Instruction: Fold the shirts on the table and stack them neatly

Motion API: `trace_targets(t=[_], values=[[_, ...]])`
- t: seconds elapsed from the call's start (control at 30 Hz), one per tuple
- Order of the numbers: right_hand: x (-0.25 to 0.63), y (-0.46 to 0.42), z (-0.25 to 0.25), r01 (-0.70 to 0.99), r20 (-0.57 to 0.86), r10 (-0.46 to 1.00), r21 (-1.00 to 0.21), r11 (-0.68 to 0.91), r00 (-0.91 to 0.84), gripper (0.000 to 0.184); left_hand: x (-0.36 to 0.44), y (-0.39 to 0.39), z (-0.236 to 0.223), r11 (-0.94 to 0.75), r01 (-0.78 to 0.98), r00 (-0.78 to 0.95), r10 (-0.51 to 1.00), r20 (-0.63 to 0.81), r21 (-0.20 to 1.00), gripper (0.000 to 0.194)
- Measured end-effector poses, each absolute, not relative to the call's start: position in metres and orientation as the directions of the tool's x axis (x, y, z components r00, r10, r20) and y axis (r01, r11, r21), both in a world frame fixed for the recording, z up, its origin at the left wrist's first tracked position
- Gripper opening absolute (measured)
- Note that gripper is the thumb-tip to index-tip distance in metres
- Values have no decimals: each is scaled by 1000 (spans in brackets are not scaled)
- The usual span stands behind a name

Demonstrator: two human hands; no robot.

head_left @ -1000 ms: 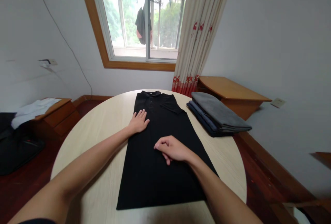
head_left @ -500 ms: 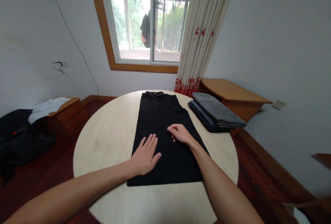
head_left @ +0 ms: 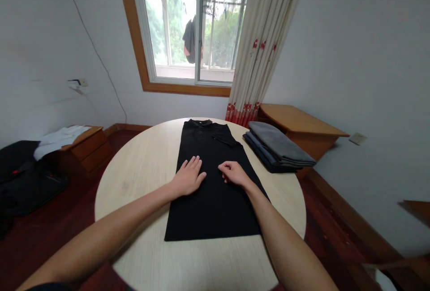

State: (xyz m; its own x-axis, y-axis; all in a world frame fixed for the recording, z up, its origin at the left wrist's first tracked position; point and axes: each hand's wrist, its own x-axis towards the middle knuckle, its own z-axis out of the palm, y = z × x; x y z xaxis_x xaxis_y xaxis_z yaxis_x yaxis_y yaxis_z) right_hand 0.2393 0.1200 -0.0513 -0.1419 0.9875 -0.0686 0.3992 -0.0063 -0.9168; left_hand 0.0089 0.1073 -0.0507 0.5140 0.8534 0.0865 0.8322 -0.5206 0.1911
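Note:
A black polo shirt (head_left: 215,201), folded into a long strip, lies on a round light wood table (head_left: 141,170) with its collar at the far end. My left hand (head_left: 188,178) rests flat on the shirt's left edge near the middle, fingers stretched out. My right hand (head_left: 234,173) presses on the shirt beside it, fingers curled under, with nothing visibly held.
A stack of folded grey and dark blue clothes (head_left: 277,147) sits at the table's right edge. A wooden cabinet (head_left: 298,123) stands behind it, by a curtain (head_left: 262,44). At left, a low drawer unit (head_left: 85,145) holds white cloth; dark bags (head_left: 23,179) lie on the floor.
My left hand slid from the upper left of the shirt down toward its near end, then back up to the middle. My right hand stayed near the shirt's centre. The view pulled back.

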Motion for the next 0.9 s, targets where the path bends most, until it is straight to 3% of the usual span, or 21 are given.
trace_targets(t=[0.2, 0.3, 0.4, 0.47, 0.6, 0.73, 0.9], values=[[237, 120, -53, 413, -75, 986, -911, -7, -147, 21, 4, 122, -79, -469, 870, 461, 883, 89, 152, 67], [242, 120, -48, 503, -50, 991, -864, 20, -125, 22, 2, 114, -82, -476, 869, 469, 880, 82, 135, 68], [264, 117, -39, 712, 55, 998, -702, 12, 37, 23, 1, 111, -75, -469, 873, 468, 883, 36, 136, 69], [285, 112, -32, 828, 103, 977, -552, -99, 186, 26, 1, 113, -69, -461, 875, 466, 885, 0, 145, 70], [320, 101, -28, 868, 42, 937, -394, -303, 347, 42, 12, 113, -54, -469, 869, 479, 877, -30, 155, 67], [327, 93, -28, 804, -79, 939, -496, -328, 335, 45, 35, 102, -41, -596, 776, 607, 795, 17, 206, 61], [318, 83, -18, 653, -323, 912, -639, -406, 251, 27, 53, 80, -34, -690, 654, 693, 711, 119, 311, 51]])
